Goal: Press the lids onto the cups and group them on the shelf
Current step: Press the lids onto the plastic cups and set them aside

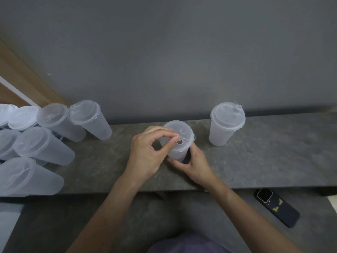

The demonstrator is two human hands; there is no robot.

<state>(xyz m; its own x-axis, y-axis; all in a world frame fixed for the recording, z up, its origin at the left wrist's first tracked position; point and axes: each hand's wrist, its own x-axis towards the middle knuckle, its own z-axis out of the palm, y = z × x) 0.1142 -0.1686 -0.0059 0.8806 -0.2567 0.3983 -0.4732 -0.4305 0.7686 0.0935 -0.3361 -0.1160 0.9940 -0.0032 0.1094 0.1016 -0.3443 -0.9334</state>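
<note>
grey stone shelf [255, 161] under grey wall [182, 52]. cup [177, 154] at centre: right hand [195, 163] grips its base, left hand [145, 152] pinches the lid [182, 130] tab. advise pressing evenly round the rim. lidded group [43, 143] at 9 o'clock.

Left hand [145, 154] and right hand [193, 165] bare; forearms [109, 207] bare too. Dull purple garment [186, 243], plain fabric.

Perhaps drink shop: lidded cups [91, 119]
</note>
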